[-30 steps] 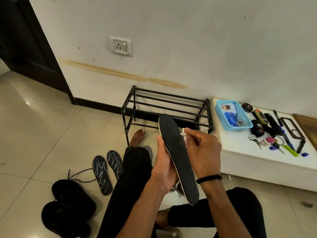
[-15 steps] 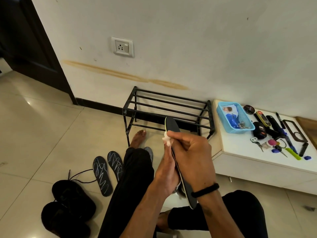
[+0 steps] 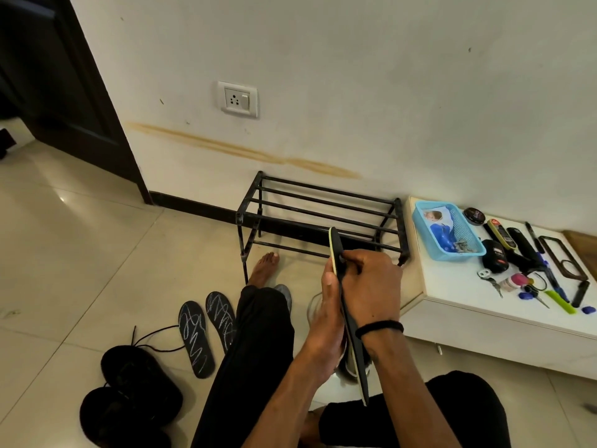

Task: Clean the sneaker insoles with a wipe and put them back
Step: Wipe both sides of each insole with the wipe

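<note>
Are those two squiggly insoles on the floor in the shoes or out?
Out. Both squiggly insoles lie flat on the tiles beside the black sneakers.

A black insole [image 3: 350,321] with a pale yellow-green edge stands almost upright and edge-on in the lower middle of the frame, its toe end up. Two more black insoles [image 3: 208,334] with white scribble lines lie flat on the floor at lower left, beside two black sneakers [image 3: 129,392].
</note>
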